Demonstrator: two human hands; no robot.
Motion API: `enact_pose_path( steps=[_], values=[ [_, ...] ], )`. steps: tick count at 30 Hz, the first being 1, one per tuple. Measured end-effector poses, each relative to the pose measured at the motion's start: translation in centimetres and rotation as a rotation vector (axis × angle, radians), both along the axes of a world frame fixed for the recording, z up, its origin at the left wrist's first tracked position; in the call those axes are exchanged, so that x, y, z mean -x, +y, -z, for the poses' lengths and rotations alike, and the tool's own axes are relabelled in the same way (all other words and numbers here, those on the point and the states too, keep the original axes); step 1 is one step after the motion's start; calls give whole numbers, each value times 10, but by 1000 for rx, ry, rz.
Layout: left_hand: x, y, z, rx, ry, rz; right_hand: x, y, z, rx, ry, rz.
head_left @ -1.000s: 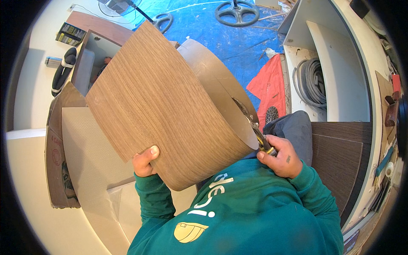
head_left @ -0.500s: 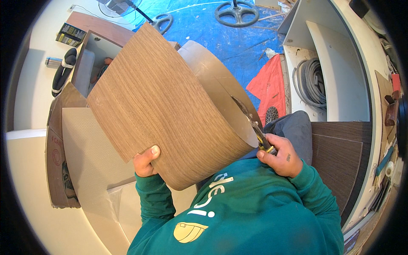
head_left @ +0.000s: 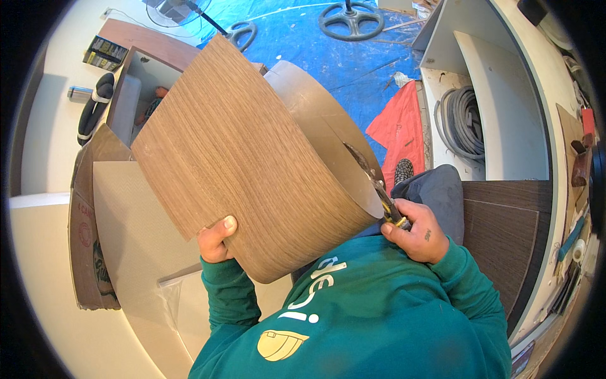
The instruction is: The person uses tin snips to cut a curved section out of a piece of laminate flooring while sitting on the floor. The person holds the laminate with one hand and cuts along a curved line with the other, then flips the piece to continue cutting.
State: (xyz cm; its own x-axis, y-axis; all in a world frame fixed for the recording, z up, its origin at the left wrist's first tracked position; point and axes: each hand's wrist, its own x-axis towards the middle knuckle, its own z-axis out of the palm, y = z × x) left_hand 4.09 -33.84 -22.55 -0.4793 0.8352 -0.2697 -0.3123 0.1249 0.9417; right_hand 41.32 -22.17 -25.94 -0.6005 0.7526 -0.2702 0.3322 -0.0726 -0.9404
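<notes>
I can't see most of the fingers on my left hand (head_left: 216, 240), because the big brown sheet (head_left: 233, 158) hides them. Only my thumb and a bit of the hand show. The front of my tool (head_left: 388, 205) goes along the curled edge of the sheet, and I can't tell if its tips bite the sheet or just sit beside it. The fan (head_left: 173, 9) is cut off at the top.

My hands are well apart. The left one pinches the low edge of the sheet, with my thumb lying on top. The right hand (head_left: 421, 232) is wrapped around the yellow and dark handles of the tool. I can't see how far those handles are spread.

The sheet is up in front of my green shirt (head_left: 353, 316). It looks like wood, with thin darker lines running down it. It bends round at the bottom and right, like a big loop. The inside is plain tan and a little shiny. Its left side looks flat and straight.
</notes>
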Motion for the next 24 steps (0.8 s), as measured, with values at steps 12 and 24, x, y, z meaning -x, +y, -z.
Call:
enact_pose_path(
  steps=[12, 24],
  values=[
    [-9, 28, 65, -11, -337, 141, -18, 22, 31, 83, -120, 62],
    [-23, 55, 194, 78, -703, 265, -41, 27, 96, 399, -233, 145]
  ],
)
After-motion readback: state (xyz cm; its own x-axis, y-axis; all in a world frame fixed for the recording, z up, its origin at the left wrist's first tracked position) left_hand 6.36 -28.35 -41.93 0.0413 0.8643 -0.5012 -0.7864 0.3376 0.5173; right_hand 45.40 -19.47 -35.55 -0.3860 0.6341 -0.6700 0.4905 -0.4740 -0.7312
